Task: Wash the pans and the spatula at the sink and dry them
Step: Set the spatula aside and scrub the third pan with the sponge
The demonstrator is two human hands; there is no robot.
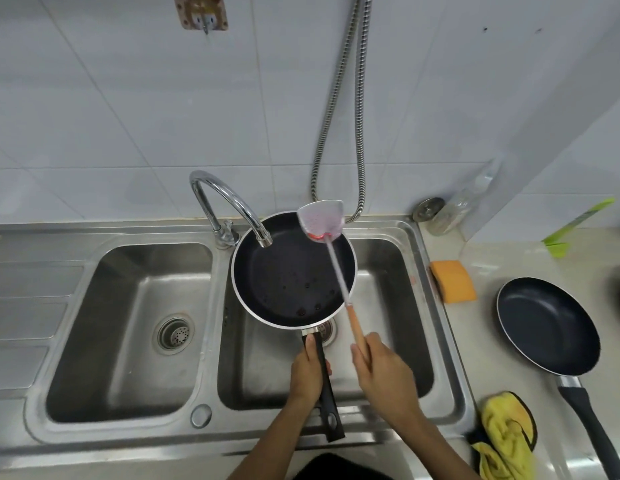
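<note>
A black frying pan (287,271) with a silver rim hangs over the right sink basin (388,271), under the faucet spout (263,239). Drops and dark spots lie on its inside. My left hand (306,372) grips its black handle. My right hand (384,372) grips the wooden handle of a metal spatula (322,218), whose blade is raised over the pan's far rim, with red residue at its base. A second black pan (547,323) lies on the counter to the right.
The left sink basin (135,327) holds only its drain. An orange sponge (453,280) lies at the sink's right edge. A yellow cloth (507,434) sits at the counter's front. A metal hose (360,116) hangs on the tiled wall; a clear bottle (464,202) stands in the corner.
</note>
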